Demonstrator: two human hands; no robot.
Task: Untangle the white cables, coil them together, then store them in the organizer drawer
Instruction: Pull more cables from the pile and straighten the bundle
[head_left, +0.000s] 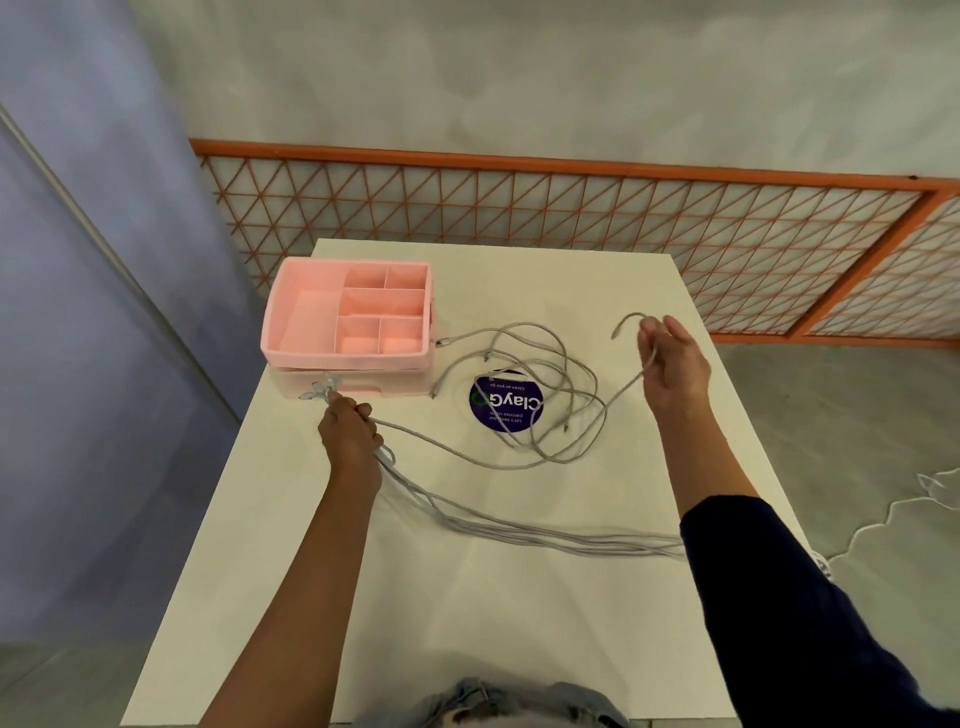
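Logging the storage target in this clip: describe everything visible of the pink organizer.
The pink organizer looks like matte plastic: an open-topped tray split into six compartments, one large at left, five smaller at right, all seemingly empty. Beneath sits a paler drawer, apparently closed. It stands upright at the far left corner of the white table. One of the white cables ends beside its right wall; the ends gripped by the left hand lie just before the drawer, contact unclear.
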